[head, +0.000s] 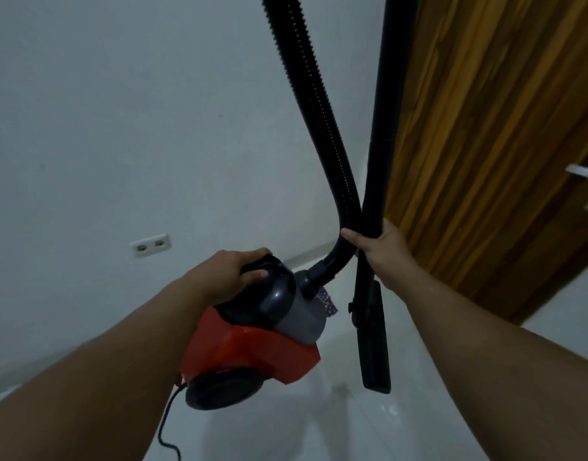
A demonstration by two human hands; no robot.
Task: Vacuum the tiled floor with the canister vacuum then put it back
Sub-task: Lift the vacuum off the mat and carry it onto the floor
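The red and grey canister vacuum (252, 341) hangs in the air above the white tiled floor (402, 424). My left hand (231, 274) grips the dark handle on its top. My right hand (382, 252) is closed around the black rigid wand (379, 161), with the thumb across the ribbed hose (309, 104) where the two cross. The hose runs from the canister's front up out of the top of the frame. The wand's lower end, a narrow black nozzle (374, 347), hangs just above the floor to the right of the canister. A black power cord (168, 424) dangles from the rear.
A white wall fills the left, with a double socket (150, 245) low on it. A wooden door (492, 144) stands to the right, its metal handle (585, 171) at the frame edge. A small patterned item (329, 301) shows behind the canister.
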